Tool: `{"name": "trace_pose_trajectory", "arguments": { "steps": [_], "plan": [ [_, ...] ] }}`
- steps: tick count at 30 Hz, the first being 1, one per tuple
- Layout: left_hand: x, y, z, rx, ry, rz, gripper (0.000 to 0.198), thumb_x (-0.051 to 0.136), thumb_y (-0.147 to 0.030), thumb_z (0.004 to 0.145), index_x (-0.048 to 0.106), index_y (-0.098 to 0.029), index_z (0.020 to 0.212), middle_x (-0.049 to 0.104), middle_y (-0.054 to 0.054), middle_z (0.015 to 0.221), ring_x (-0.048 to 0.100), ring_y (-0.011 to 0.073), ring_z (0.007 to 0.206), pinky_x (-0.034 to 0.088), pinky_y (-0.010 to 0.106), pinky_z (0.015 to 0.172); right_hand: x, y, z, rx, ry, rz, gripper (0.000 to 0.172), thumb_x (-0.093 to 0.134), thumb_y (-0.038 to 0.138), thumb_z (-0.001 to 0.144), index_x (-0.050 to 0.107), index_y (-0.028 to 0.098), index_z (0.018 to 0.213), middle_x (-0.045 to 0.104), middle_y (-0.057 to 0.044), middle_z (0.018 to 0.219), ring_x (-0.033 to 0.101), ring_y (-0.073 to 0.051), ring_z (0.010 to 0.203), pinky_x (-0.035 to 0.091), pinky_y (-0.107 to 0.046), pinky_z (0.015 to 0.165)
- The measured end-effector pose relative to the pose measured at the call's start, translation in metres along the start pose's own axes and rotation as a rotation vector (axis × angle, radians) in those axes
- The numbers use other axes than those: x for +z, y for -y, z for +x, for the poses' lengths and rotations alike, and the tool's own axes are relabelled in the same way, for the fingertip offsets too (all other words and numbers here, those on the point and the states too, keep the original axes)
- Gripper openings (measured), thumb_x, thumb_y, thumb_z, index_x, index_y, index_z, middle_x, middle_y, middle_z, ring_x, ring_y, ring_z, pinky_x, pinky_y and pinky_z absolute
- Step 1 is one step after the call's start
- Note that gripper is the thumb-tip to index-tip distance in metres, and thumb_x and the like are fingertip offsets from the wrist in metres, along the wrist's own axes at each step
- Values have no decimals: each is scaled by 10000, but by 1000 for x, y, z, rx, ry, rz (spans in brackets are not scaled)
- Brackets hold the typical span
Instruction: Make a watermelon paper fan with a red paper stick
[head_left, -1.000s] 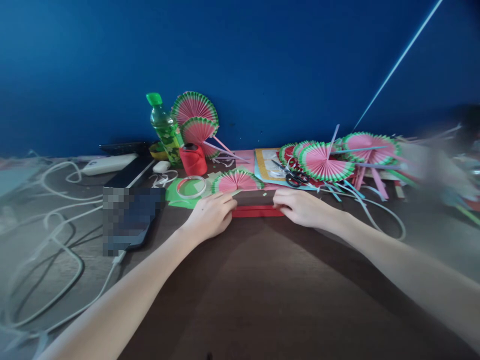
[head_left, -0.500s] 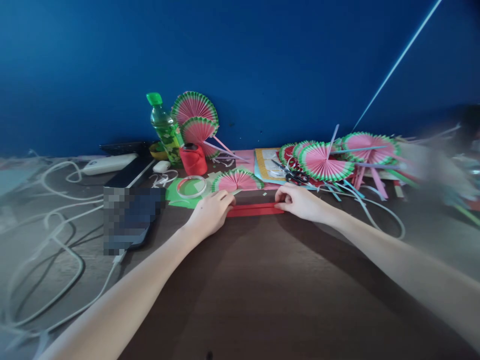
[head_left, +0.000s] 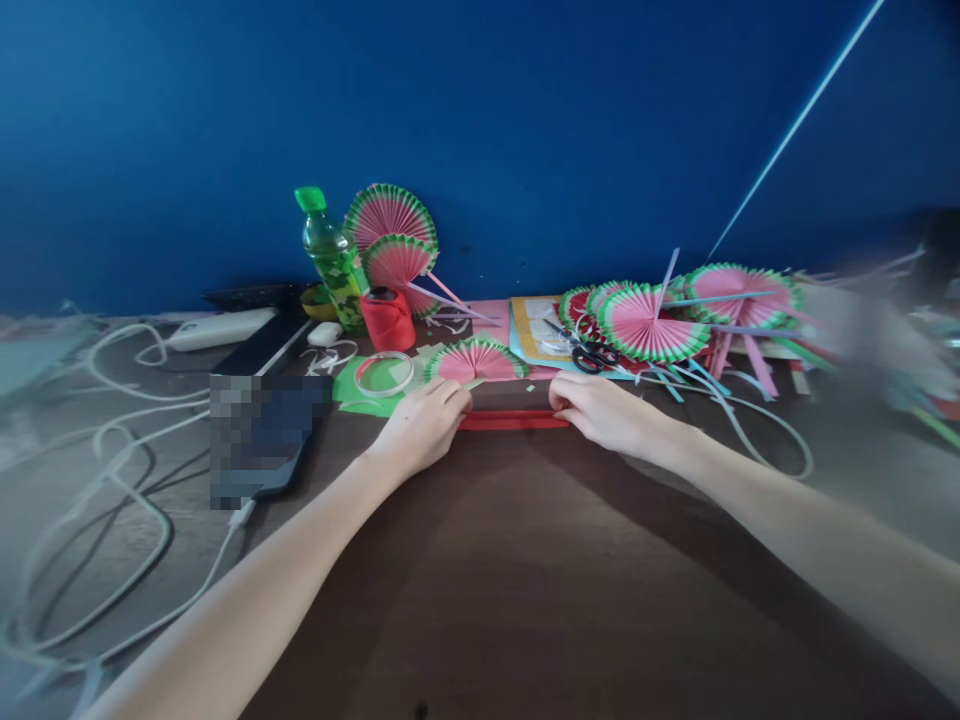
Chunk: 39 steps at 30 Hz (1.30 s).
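Observation:
A narrow folded strip of red paper [head_left: 514, 420] lies across the dark table, stretched between my two hands. My left hand [head_left: 426, 420] is closed on its left end, the fingers bent down over it. At the other end, my right hand [head_left: 589, 402] pinches the strip between thumb and fingers. Just beyond the strip sits a half-round pleated paper fan [head_left: 476, 360], pink with a green edge. Behind my right hand are black-handled scissors [head_left: 592, 355]. A roll of clear tape [head_left: 383, 374] rests on green paper behind my left hand.
Several watermelon-coloured paper fans [head_left: 651, 322] are piled at the back right with loose paper strips. A green-capped bottle [head_left: 334, 265] and a red roll [head_left: 388, 322] stand at the back left. A phone [head_left: 281, 435] with a white cable [head_left: 169, 535] lies on the left.
The red strip looks narrower between my hands than before. My right hand's fingers have curled slightly further over its end; my left hand stays almost in place.

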<state>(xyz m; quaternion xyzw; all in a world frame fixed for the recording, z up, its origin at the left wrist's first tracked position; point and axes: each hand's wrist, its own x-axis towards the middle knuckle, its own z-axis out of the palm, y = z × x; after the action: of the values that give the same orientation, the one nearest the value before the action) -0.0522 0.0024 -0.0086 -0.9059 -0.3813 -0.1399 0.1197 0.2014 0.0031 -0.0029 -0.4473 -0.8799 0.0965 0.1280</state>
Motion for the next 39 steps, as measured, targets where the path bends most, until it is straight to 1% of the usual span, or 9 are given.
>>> {"name": "trace_pose_trajectory", "arguments": {
  "steps": [4,10,13,17,21,24,27,35,39],
  "plan": [
    [-2,-2,0,30,22,25,163,391,-123,852,544,-144,799,578,61,798,538,167,746,437,281,664,-2,7,-4,-15,46,-91,226,412,-18,762,549,161,779,573,-61,837,546,-150,732,376,-253,652],
    [-3,0,-2,98,67,-31,219,352,-115,865,539,-162,761,561,51,791,522,163,753,420,277,682,-5,10,-4,-25,93,-94,255,405,-12,761,588,164,791,602,-73,865,565,-178,808,393,-275,699],
    [-2,0,-1,63,94,-90,209,369,-162,879,534,-170,751,548,37,781,522,152,740,417,268,678,-10,10,-2,-12,112,-47,195,427,55,795,586,165,767,601,-63,839,561,-176,790,392,-281,705],
    [1,0,0,-16,116,-186,150,412,-190,879,535,-164,797,553,38,811,537,155,762,434,263,675,-9,6,0,57,95,57,126,496,184,819,558,172,710,585,-33,750,537,-149,695,373,-265,643],
    [5,1,-1,-35,101,-253,102,433,-174,870,533,-159,856,543,53,879,541,165,834,453,288,755,-1,-4,2,151,63,205,68,555,229,785,534,176,747,564,-2,702,510,-127,631,359,-244,585],
    [5,1,-1,-51,83,-277,84,443,-158,863,525,-155,847,541,53,876,533,170,860,455,309,792,4,-8,3,133,52,289,35,551,207,774,537,177,787,570,1,724,509,-121,634,370,-242,597],
    [5,-1,-1,-66,74,-271,67,457,-146,854,521,-153,834,547,51,855,531,175,856,461,322,789,6,-9,4,85,39,284,41,522,167,772,545,175,738,577,-6,728,512,-123,648,374,-248,617],
    [7,-1,0,-43,35,-222,92,441,-149,864,528,-149,834,562,55,847,532,175,846,464,314,769,4,-8,4,113,46,294,50,523,162,767,562,180,741,591,0,713,527,-123,640,377,-245,610],
    [6,-1,-1,-21,14,-172,132,424,-159,872,544,-152,818,567,54,824,537,175,830,463,312,759,4,-8,3,101,41,301,48,526,161,776,567,180,758,592,-1,729,538,-125,666,392,-251,639]
  ]
}}
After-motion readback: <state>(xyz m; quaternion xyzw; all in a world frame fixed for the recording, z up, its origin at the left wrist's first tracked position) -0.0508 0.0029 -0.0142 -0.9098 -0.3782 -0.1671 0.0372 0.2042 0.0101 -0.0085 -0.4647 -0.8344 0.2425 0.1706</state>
